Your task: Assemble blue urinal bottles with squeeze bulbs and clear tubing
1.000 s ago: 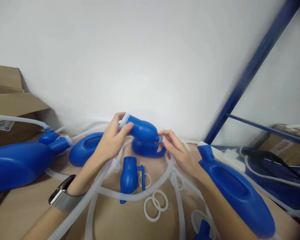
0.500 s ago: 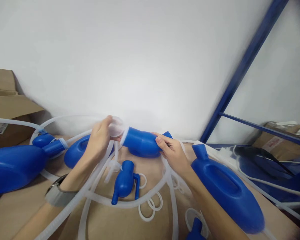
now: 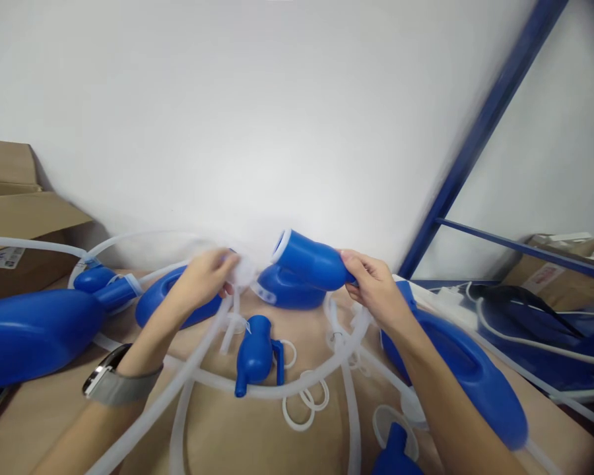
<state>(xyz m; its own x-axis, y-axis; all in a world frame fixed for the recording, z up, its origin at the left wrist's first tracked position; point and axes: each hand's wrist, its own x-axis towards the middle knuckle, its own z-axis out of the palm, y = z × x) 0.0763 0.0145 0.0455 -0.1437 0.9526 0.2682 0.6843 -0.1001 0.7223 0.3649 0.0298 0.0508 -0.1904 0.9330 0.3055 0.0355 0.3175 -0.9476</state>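
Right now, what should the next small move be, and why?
Perhaps lower the translucent piece with the left hand: though blurred, it appears apart from the blue wide-mouthed vessel, whose white-rimmed opening is uncovered while the right hand grips its narrower end.

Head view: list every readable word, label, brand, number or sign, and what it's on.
Nothing legible. Unreadable or unmarked:
White label on the cardboard box at left: dark print, too small and blurred.
Reddish-white label on the carton at far right: too blurred.
Wristwatch on the left wrist: display angled away, nothing readable.
Blue plastic bottle in the right hand: no lettering visible.
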